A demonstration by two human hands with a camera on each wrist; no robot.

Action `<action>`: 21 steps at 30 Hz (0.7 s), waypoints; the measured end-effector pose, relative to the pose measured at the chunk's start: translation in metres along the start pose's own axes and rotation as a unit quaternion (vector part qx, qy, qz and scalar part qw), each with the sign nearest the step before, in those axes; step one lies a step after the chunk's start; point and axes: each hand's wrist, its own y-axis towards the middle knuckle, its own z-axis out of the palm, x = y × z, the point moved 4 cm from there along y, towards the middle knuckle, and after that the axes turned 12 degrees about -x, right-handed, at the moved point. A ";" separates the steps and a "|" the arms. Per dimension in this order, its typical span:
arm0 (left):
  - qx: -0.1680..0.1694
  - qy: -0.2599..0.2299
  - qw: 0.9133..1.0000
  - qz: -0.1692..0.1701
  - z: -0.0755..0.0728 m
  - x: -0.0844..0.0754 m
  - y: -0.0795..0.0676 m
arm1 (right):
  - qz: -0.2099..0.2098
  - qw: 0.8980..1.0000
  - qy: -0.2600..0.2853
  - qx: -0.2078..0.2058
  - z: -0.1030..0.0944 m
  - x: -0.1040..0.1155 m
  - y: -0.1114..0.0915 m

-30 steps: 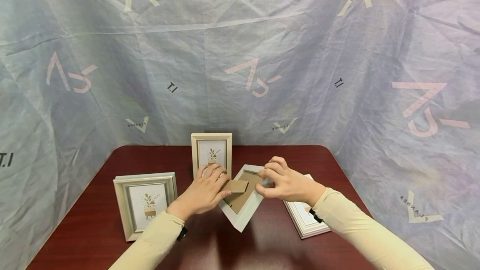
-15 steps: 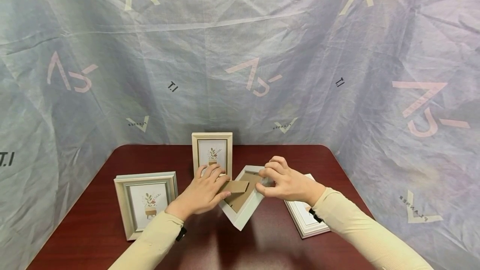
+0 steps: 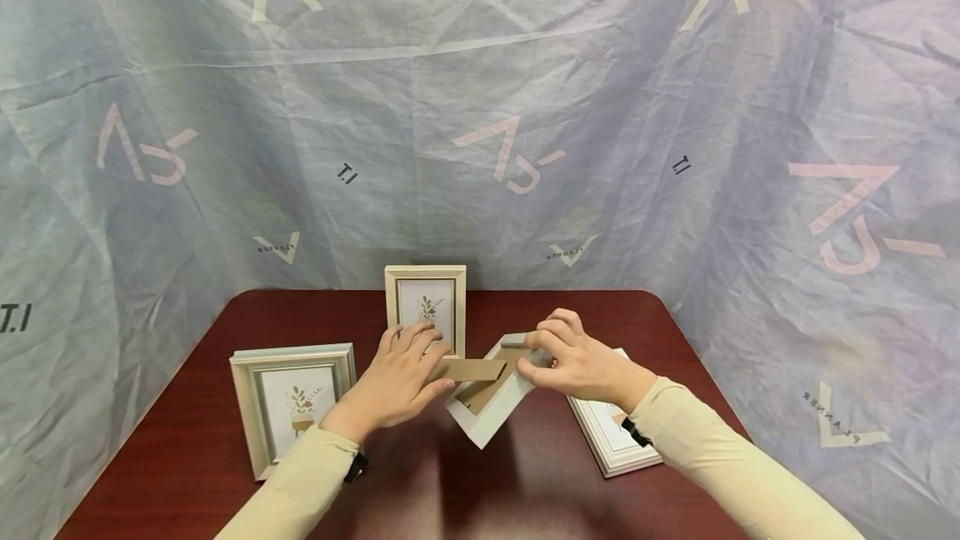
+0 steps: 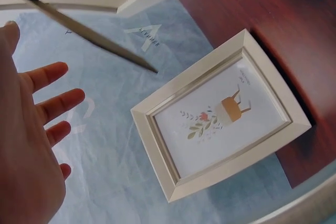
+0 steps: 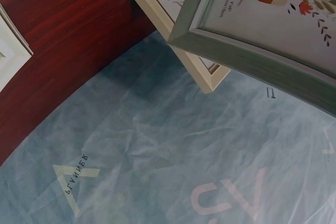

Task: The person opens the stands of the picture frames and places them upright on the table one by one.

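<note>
Greenish frame (image 3: pixel 501 413) is pinched in right hand (image 3: pixel 581 361), stand (image 3: pixel 472 369) out, left hand (image 3: pixel 393 382) loose; two frames (image 3: pixel 292 390) up, flat one (image 3: pixel 607 432) near right edge of desk (image 3: pixel 592 311) probably remains.

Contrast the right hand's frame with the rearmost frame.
The held frame tilts; the rear frame stands upright. In the head view, the held frame shows its brown back, the rear frame its picture. The held frame's border is greenish; the rear frame's, cream. Both carry plant prints.
</note>
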 end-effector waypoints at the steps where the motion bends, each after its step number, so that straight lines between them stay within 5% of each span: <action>1: -0.006 0.005 1.000 -0.002 -0.002 0.000 0.000 | 0.006 1.000 -0.001 -0.001 0.000 0.000 0.000; 11: -0.063 0.033 0.997 -0.038 -0.012 0.005 -0.005 | 0.081 0.995 -0.031 0.045 -0.001 -0.001 -0.004; 21: -0.091 0.029 0.993 -0.075 -0.018 0.002 -0.004 | 0.185 0.978 -0.065 0.076 0.001 -0.008 -0.005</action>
